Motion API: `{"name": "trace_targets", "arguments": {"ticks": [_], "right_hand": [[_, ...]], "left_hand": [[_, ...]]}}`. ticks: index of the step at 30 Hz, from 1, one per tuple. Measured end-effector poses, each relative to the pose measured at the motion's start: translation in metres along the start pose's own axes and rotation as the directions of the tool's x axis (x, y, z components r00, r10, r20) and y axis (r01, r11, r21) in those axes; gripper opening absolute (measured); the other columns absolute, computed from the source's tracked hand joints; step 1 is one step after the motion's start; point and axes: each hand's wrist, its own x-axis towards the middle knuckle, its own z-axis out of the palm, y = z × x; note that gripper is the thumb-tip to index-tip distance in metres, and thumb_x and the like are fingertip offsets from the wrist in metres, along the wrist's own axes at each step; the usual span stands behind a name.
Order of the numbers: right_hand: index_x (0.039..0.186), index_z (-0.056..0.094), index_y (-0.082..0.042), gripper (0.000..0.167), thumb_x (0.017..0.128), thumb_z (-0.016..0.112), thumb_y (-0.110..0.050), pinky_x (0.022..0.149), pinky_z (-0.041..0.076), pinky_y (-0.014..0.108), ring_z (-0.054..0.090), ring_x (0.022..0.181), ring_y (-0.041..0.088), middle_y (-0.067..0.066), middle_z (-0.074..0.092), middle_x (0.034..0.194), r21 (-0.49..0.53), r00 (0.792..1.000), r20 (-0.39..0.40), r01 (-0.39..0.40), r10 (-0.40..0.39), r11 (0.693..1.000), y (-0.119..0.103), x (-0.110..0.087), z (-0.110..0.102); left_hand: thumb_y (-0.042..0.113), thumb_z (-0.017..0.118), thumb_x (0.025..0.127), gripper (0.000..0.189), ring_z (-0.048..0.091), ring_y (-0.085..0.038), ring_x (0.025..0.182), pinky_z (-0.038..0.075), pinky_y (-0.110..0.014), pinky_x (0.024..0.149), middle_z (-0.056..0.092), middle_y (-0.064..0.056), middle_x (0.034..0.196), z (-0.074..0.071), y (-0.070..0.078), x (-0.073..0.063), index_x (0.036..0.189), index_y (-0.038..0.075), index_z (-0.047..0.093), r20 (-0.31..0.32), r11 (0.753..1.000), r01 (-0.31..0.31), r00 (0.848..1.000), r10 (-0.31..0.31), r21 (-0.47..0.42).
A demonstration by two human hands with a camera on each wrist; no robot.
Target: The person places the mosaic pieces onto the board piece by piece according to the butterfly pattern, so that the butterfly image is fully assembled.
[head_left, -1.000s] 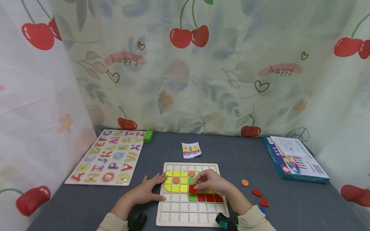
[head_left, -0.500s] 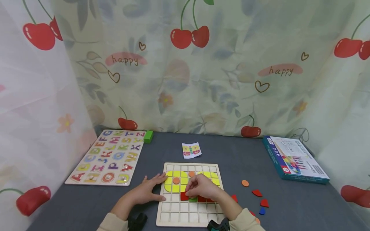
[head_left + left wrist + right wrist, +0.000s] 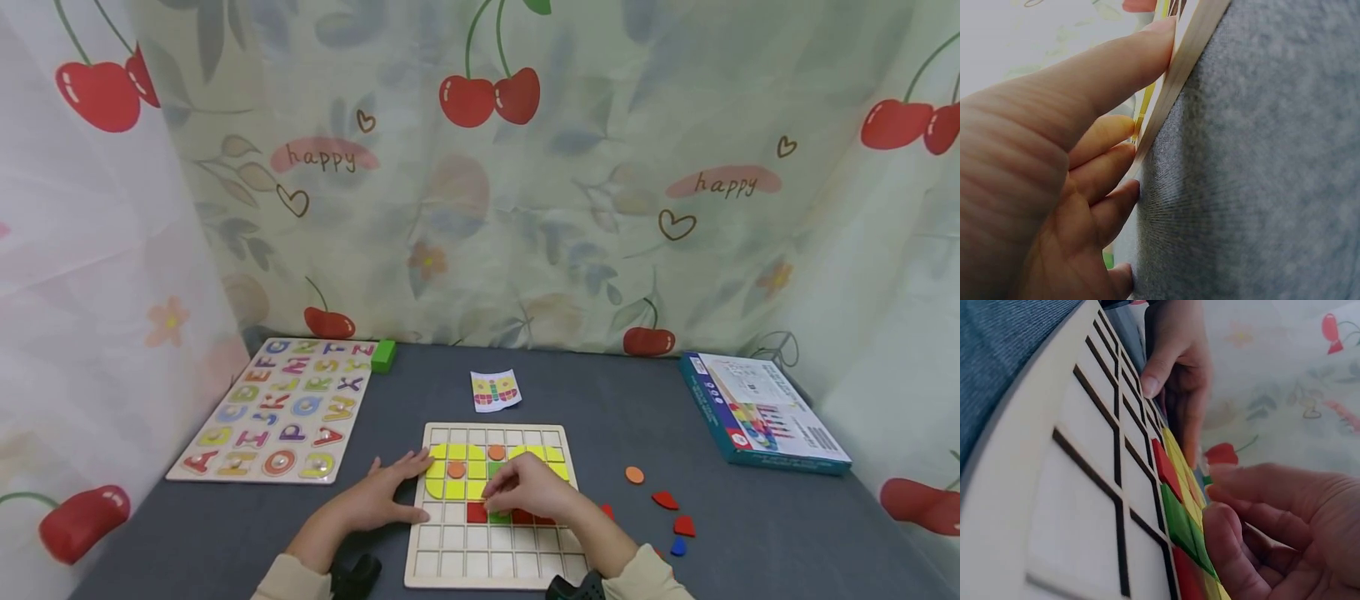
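Note:
A wooden grid board [image 3: 450, 565] lies on the dark table, with yellow tiles [image 3: 456, 489], green, red and orange pieces in its cells. My left hand [image 3: 382, 494] rests against the board's left edge, fingers spread, thumb touching the rim in the left wrist view. A red square tile [image 3: 476, 512] sits in a cell just left of a green tile [image 3: 1185, 528]. My right hand [image 3: 532, 487] hovers over the green tile, fingers loosely bent. In the right wrist view its thumb and fingertips stand apart from the red tile, with nothing visible between them. It hides part of the red row.
Right of the board lie loose pieces: an orange disc [image 3: 634, 475], red pieces [image 3: 664, 500] and a blue piece [image 3: 678, 547]. Behind it is a small pattern card [image 3: 495, 391]. An alphabet puzzle [image 3: 277, 408] with a green block [image 3: 383, 356] lies left; a flat box [image 3: 765, 412] lies right.
My right hand has carried the red tile leftward and nearer to me, into the cell beside the green tile, and has let go of it. The left hand has stayed in place.

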Motion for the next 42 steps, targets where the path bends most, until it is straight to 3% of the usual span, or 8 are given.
{"name": "trace_targets", "arguments": {"ticks": [4,10,22,32,38,42], "right_hand": [[0.092,0.073,0.000,0.020,0.079,0.073,-0.015,0.062,0.051,0.024,0.060,0.067,0.010,0.003,0.070,0.081,0.042,1.000,0.023,0.018,-0.019,0.999,0.003,-0.013,-0.013],[0.093,0.072,0.001,0.022,0.079,0.073,-0.016,0.062,0.051,0.024,0.059,0.068,0.011,0.003,0.068,0.082,0.023,1.000,0.007,0.022,-0.022,0.999,0.013,-0.032,-0.034],[0.103,0.068,0.005,0.032,0.082,0.071,-0.019,0.066,0.054,0.024,0.061,0.074,0.012,0.009,0.069,0.096,0.069,0.995,-0.035,-0.091,0.093,0.993,0.027,-0.072,-0.070],[0.107,0.065,0.008,0.037,0.084,0.069,-0.020,0.070,0.055,0.022,0.062,0.075,0.010,0.010,0.070,0.097,0.070,0.991,-0.042,-0.121,0.124,0.990,0.044,-0.111,-0.091],[0.107,0.065,0.008,0.038,0.085,0.068,-0.022,0.064,0.052,0.020,0.059,0.070,0.008,0.003,0.068,0.089,0.055,0.988,-0.042,-0.148,0.150,0.987,0.056,-0.135,-0.095],[0.107,0.064,0.009,0.038,0.085,0.068,-0.021,0.065,0.052,0.020,0.060,0.072,0.008,0.003,0.070,0.089,0.120,0.980,-0.021,-0.196,0.200,0.973,0.068,-0.154,-0.090]], "left_hand": [[0.039,0.075,0.075,0.081,0.016,-0.034,0.144,-0.005,-0.067,0.108,0.028,-0.006,0.153,0.000,0.000,0.000,0.143,0.015,0.039,0.000,1.000,0.001,1.000,-0.001,-0.003],[0.038,0.075,0.075,0.081,0.016,-0.034,0.143,-0.005,-0.067,0.108,0.028,-0.007,0.153,0.000,0.001,-0.002,0.143,0.014,0.039,-0.006,1.000,0.007,1.000,-0.007,-0.011],[0.039,0.075,0.075,0.082,0.016,-0.034,0.143,-0.004,-0.067,0.109,0.029,-0.007,0.153,-0.004,0.001,-0.001,0.143,0.014,0.039,-0.021,1.000,0.001,1.000,-0.001,0.009],[0.039,0.076,0.074,0.082,0.016,-0.033,0.144,-0.004,-0.067,0.109,0.030,-0.006,0.153,-0.004,0.002,-0.002,0.143,0.014,0.039,-0.024,1.000,0.020,1.000,-0.019,0.015],[0.038,0.075,0.075,0.081,0.017,-0.033,0.143,-0.004,-0.066,0.109,0.030,-0.007,0.153,-0.005,0.003,-0.002,0.143,0.014,0.039,-0.020,1.000,0.009,1.000,-0.009,0.009],[0.038,0.075,0.075,0.081,0.017,-0.034,0.143,-0.004,-0.066,0.109,0.029,-0.007,0.153,-0.003,0.002,-0.001,0.143,0.014,0.039,-0.006,1.000,0.003,1.000,-0.003,0.002]]}}
